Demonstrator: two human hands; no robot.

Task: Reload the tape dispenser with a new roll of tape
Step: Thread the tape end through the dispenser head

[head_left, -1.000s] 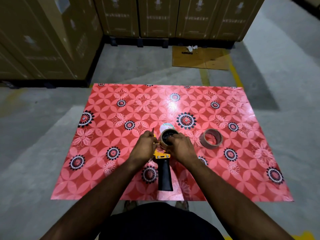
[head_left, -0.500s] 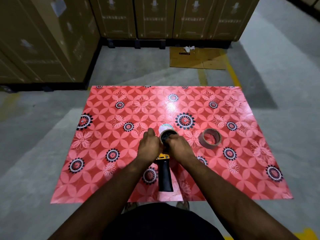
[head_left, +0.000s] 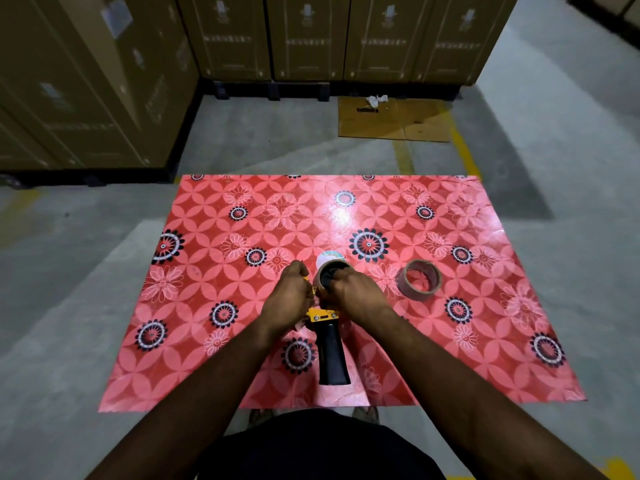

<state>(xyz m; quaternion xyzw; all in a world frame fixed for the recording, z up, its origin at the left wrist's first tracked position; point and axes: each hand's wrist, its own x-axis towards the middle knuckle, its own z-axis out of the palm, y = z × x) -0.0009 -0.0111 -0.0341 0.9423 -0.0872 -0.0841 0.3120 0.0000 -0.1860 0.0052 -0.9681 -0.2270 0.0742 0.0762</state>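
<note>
Two hands are curled round the dispenser [head_left: 329, 327] near the mat's [head_left: 214, 341] middle: the left hand [head_left: 289, 301] grips its yellow frame, the right hand [head_left: 356, 294] grips the mounted roll [head_left: 327, 271]. No writing can be read. A spare roll [head_left: 419, 280] lies to the right, apart. Boxes [head_left: 311, 36] are stacked far behind

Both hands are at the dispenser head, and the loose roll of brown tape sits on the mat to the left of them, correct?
Not quite. The head view shows the loose roll of brown tape on the mat to the right of the hands, not the left. Both the left hand and right hand are at the dispenser head.
</note>
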